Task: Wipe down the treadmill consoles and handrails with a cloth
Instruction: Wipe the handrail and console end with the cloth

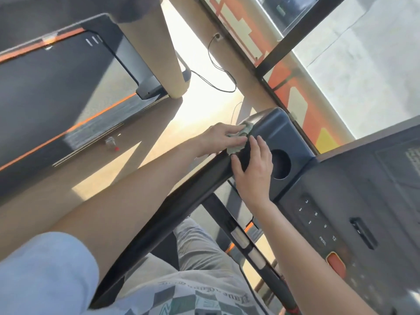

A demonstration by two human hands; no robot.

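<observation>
Green cloth (239, 142) in left hand (218, 138), just beside right hand (255, 165) on handrail (181, 202)

The cloth (237, 145) is pale grey-green against a slate-grey console (341, 185) and a glossy black handrail (159, 230). The console's button (336, 264) is orange-red. The neighbouring treadmill (45, 87) is black with orange stripes, the sleeve (45, 273) light blue, the shirt (181, 301) green-and-white checked.

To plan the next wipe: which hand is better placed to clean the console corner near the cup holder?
Left, probably. The left hand holds the cloth right at that corner; the right hand rests bare on the console.
</observation>
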